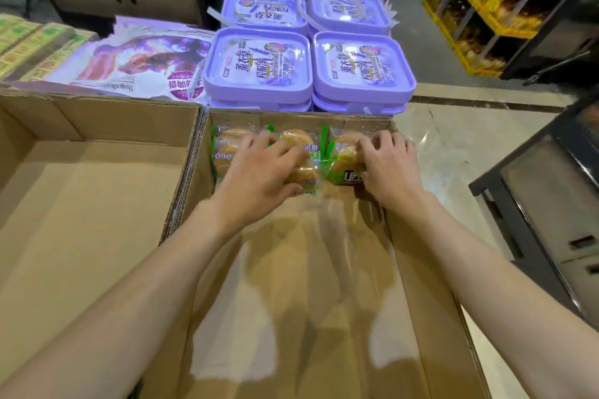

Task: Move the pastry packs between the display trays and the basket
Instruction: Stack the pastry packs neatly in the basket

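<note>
Two clear pastry packs with green edges lie side by side at the far end of the right cardboard tray [324, 269]. My left hand [262, 168] lies on top of the left pastry pack [227, 146], fingers curled over it. My right hand [387, 162] grips the right pastry pack [345, 152] from its right side, fingers curled over its top. Both packs touch the tray's far wall. The near part of this tray holds nothing but glare. No basket is in view.
A second cardboard tray [81, 204] stands to the left, bare inside. Behind the trays sit stacked purple lidded tubs [259, 65] and a purple bag [139, 58]. A yellow shelf rack [505, 3] and a dark cabinet [557, 204] stand at the right beside the floor.
</note>
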A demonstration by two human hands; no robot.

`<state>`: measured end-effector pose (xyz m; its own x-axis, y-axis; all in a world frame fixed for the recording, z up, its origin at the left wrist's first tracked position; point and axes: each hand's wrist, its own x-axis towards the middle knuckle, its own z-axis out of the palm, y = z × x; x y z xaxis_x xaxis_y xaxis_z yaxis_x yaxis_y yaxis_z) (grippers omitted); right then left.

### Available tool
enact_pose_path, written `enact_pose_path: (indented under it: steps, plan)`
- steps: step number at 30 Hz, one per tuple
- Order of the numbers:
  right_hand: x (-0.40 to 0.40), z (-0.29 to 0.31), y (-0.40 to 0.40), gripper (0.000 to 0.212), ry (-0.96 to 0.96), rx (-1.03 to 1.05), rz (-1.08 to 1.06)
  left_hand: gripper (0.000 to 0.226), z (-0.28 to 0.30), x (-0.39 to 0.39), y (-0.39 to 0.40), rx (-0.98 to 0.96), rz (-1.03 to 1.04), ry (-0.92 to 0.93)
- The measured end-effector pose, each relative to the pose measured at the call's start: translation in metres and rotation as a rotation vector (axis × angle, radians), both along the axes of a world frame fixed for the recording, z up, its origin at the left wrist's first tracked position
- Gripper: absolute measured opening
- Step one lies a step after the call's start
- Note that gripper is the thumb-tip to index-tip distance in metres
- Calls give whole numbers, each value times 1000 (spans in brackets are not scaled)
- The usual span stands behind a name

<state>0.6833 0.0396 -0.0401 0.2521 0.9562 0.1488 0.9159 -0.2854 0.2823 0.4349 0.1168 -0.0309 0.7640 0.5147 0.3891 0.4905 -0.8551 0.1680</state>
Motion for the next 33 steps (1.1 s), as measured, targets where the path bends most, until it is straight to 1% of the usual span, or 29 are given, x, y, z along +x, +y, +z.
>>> enact_pose_path:
  steps: [2,4,5,9,14,17,20,24,28,33]
  plan:
    - [0,-1,-8,66,-3,-39,3,55,-3,18,15,132,17,61]
    - [-2,-2,-16,80,5,-69,25,53,-10,30,24,188,37,99]
    - [-3,-3,-20,83,13,-78,33,52,-15,33,28,203,51,113]
    - [-8,-9,-29,80,44,-93,22,44,-33,37,39,261,131,176]
    - [-10,-7,-33,79,75,-118,7,41,-40,39,46,321,116,220]
    - [-13,-5,-31,78,72,-142,-2,37,-36,43,48,294,89,255]
    - [-15,-4,-29,78,67,-154,-10,34,-31,44,47,236,109,279]
    - [-17,-1,-25,75,93,-156,-25,37,-30,43,37,182,157,293]
    - [-20,5,-30,75,154,-155,-41,52,-24,34,22,129,165,253]
    - [-40,20,-62,76,269,-98,-102,54,-13,13,-4,127,89,134]
